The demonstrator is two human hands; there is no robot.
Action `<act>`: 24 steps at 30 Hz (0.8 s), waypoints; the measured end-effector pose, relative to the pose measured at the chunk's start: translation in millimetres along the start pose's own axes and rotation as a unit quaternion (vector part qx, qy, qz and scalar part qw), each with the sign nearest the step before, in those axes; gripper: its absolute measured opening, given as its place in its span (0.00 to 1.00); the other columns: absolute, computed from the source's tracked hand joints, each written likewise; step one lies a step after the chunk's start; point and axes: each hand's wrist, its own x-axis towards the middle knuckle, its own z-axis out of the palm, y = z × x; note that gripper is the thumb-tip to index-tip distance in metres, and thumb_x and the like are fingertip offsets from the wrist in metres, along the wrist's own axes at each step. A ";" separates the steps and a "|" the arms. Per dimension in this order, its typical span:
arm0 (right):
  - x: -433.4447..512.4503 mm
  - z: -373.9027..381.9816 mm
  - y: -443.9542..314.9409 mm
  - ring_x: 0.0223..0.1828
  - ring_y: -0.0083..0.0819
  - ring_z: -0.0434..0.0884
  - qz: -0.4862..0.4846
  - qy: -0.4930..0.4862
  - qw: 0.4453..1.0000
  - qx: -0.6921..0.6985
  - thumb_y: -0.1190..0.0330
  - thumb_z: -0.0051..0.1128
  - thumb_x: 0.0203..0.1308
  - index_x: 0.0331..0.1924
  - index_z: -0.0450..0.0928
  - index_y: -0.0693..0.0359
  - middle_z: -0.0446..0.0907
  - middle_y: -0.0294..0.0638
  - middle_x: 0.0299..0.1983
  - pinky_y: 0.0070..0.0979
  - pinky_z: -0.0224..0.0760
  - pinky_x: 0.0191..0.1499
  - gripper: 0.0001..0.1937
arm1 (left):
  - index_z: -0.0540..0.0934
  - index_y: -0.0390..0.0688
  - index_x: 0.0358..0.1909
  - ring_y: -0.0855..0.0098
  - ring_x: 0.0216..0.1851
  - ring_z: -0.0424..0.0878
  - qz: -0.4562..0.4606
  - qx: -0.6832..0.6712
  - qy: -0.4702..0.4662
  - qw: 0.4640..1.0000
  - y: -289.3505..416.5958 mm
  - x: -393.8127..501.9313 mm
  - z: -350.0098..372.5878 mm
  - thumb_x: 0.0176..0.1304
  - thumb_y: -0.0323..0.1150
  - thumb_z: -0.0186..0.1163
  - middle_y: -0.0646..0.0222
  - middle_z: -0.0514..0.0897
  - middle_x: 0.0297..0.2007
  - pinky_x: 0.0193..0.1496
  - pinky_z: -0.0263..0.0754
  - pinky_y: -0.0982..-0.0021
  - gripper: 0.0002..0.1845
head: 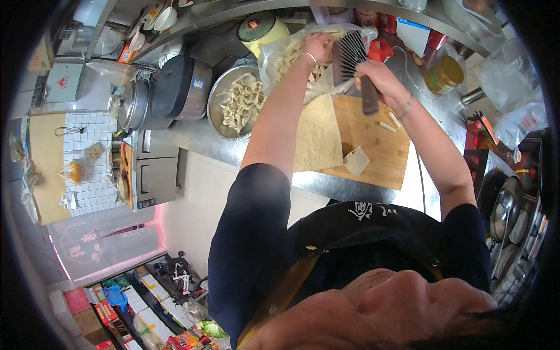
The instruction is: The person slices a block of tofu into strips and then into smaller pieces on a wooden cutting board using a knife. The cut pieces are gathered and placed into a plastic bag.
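My left hand (318, 47) reaches into the top of a plastic bag (284, 65) filled with pale cut strips; whether its fingers hold any is hidden. My right hand (379, 81) grips a wide cleaver (349, 54) by its brown handle, the blade over the bag's right side. Below the bag, a large pale tofu-like sheet (318, 135) lies on the left of a wooden cutting board (387, 157). A small pale block (356, 161) and a few cut strips (387, 126) rest on the board. A steel bowl (214, 109) holds pale folded ribbons (240, 103) left of my left forearm.
A yellow pot with a dark lid (262, 33) and a dark rice cooker (179, 87) stand at the left. A jar (444, 75) and red packet (379, 50) are at the right. A metal shelf edge (210, 19) curves above the steel counter (192, 135).
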 end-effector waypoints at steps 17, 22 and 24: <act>-328.0 -138.3 125.3 0.22 0.21 0.77 0.040 0.123 0.986 -0.102 0.76 0.56 0.66 0.58 0.76 0.65 0.78 0.33 0.28 0.23 0.76 0.27 0.16 | 0.86 0.45 0.53 0.59 0.47 0.88 -0.103 -0.202 -0.054 0.973 167.0 -279.7 -38.9 0.69 0.34 0.64 0.58 0.88 0.49 0.53 0.82 0.62 0.13; -333.2 -128.0 144.9 0.19 0.20 0.76 0.009 0.155 0.917 -0.367 0.74 0.58 0.71 0.54 0.75 0.65 0.74 0.33 0.21 0.25 0.71 0.22 0.11 | 0.71 0.39 0.73 0.51 0.69 0.72 0.059 0.075 -0.105 0.990 262.4 -317.7 -3.8 0.61 0.47 0.73 0.53 0.83 0.59 0.70 0.65 0.47 0.42; -327.2 -124.3 156.5 0.22 0.43 0.82 -0.073 0.141 0.843 -0.514 0.72 0.61 0.68 0.48 0.73 0.64 0.77 0.49 0.21 0.40 0.74 0.27 0.10 | 0.62 0.38 0.78 0.49 0.70 0.70 0.017 0.153 -0.167 0.974 274.0 -311.9 6.4 0.56 0.51 0.76 0.50 0.82 0.60 0.72 0.59 0.46 0.53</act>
